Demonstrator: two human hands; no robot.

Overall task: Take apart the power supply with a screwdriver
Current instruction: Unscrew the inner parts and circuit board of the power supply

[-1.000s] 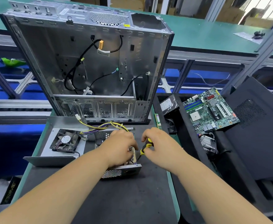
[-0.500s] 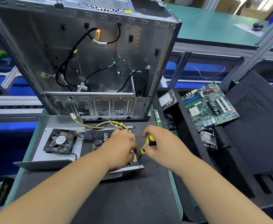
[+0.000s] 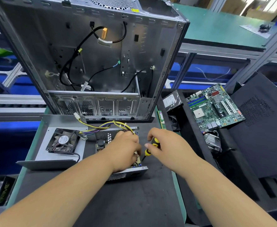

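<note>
The right hand [image 3: 165,143] is gripping the yellow-and-black screwdriver [image 3: 150,147], fingers curled around its handle, and is angling the shaft down and to the left toward the near right corner of the supply [image 3: 126,173]. The left hand [image 3: 126,149] is lying over the supply's exposed board, fingers bent down onto it and steadying it (whether they are actually pinching anything is hidden under the palm). The supply is sitting on the dark mat [image 3: 134,202] just in front of the upright case [image 3: 91,54], with its cover [image 3: 42,145] and fan [image 3: 64,140] already lying off to the left and the yellow wire bundle [image 3: 105,125] trailing between them. Compared with 1 second ago, both hands are keeping almost the same pose; the tip is staying at the same corner and the thumb is shifting only slightly on the handle, which suggests a screw is being turned rather than a new one sought. The board is probably still fastened, so the job appears to be partway along. The tip itself is too small to make out.
</note>
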